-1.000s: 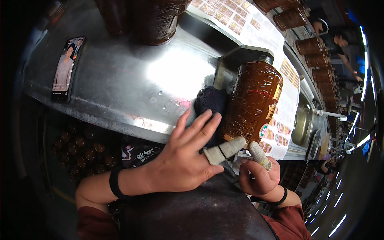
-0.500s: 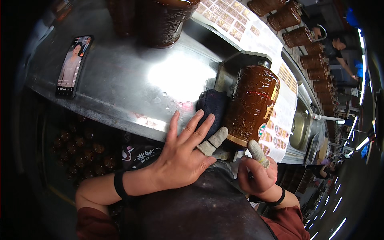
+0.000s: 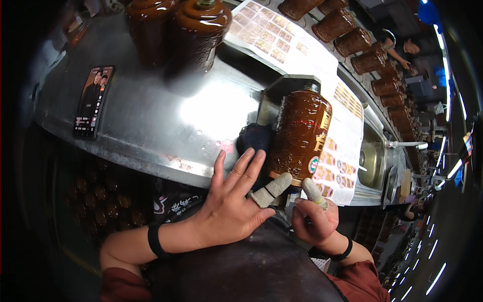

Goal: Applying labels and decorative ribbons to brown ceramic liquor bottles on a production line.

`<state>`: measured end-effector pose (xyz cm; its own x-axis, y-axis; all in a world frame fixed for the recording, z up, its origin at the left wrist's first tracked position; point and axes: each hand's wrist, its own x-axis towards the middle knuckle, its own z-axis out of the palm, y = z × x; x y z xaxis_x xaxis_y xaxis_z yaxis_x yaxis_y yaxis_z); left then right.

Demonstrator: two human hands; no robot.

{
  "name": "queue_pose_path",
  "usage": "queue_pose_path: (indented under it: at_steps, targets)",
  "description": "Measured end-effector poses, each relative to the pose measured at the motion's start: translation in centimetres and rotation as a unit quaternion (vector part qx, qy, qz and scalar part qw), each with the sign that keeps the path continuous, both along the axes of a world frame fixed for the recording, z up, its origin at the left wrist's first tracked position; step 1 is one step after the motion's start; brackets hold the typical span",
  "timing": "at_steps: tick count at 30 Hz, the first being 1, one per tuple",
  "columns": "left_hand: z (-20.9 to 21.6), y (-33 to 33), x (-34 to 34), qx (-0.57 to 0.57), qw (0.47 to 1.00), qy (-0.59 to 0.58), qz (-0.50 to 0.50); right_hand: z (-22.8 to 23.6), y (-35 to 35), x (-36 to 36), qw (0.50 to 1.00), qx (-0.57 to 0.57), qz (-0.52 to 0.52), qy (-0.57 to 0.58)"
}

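Note:
A brown glossy embossed bottle (image 3: pixel 299 133) with gold lettering and a small round emblem lies on its side in a metal holder (image 3: pixel 269 103), its base toward me. My left hand (image 3: pixel 234 204) is spread open; a cloth finger cot (image 3: pixel 271 191) covers its index finger, whose tip meets the base rim. Its other fingertips rest by a dark cloth pad (image 3: pixel 254 141). My right hand (image 3: pixel 319 219) is at the base's right corner, its cot-covered index finger pointing up and the other fingers curled in. Whether anything is inside that curl is hidden.
Sheets of printed labels (image 3: pixel 347 151) lie beyond the bottle. Two brown bottles (image 3: pixel 196 32) stand at the back left of the metal table (image 3: pixel 146 121), near a lit phone (image 3: pixel 93 100). A sink (image 3: pixel 373 161) is at right; rows of bottles (image 3: pixel 352 41) and another person (image 3: pixel 402 53) are behind.
The whole view has shifted a little. Against the bottle, my left index fingertip has moved rightward along the base rim. The phone's picture has changed. My right hand stays beside the base.

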<state>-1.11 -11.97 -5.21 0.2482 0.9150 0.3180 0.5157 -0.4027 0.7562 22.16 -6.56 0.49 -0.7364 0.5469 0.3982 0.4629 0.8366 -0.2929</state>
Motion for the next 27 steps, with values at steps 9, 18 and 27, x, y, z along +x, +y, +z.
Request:
queue_pose_path:
  at_steps: [9,18,27]
  targets:
    - [-0.5,-0.4,-0.1,-0.06,0.998,0.002,0.033,-0.7,0.1,0.4,1.0,0.013,-0.004,0.021]
    - [0.0,-0.7,0.7,-0.063,0.994,0.033,0.088,-2.2,-0.5,2.0,0.999,0.009,-0.017,0.04]
    - [1.4,-0.9,2.3,0.018,0.991,0.106,0.082,-3.6,-1.4,2.9,0.995,0.003,-0.047,0.086]
